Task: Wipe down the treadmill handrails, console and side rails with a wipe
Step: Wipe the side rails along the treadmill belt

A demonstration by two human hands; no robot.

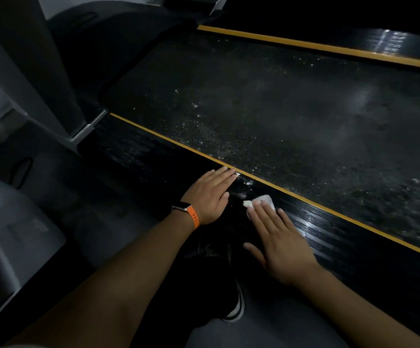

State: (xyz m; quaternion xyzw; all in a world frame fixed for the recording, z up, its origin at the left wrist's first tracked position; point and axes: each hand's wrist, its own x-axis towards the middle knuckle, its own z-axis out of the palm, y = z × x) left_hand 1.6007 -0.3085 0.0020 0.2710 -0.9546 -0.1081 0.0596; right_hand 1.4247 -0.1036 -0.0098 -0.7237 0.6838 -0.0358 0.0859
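Observation:
A black ribbed side rail [312, 222] with a yellow stripe runs diagonally along the near edge of the treadmill belt [266, 101]. My right hand [282, 242] lies flat on this rail, straight fingers pressing a small white wipe [261, 200] under the fingertips. My left hand [211, 194], with an orange-strapped watch on the wrist, rests flat on the rail just left of the wipe, fingers straight and reaching the yellow stripe. Small white shreds [248, 183] lie on the rail between the two hands.
The belt is speckled with white dust and crumbs. A second yellow-striped side rail [354, 43] runs along the far side. A grey upright post [35, 71] rises at the left. My black shoe [234, 305] stands on the floor below the rail.

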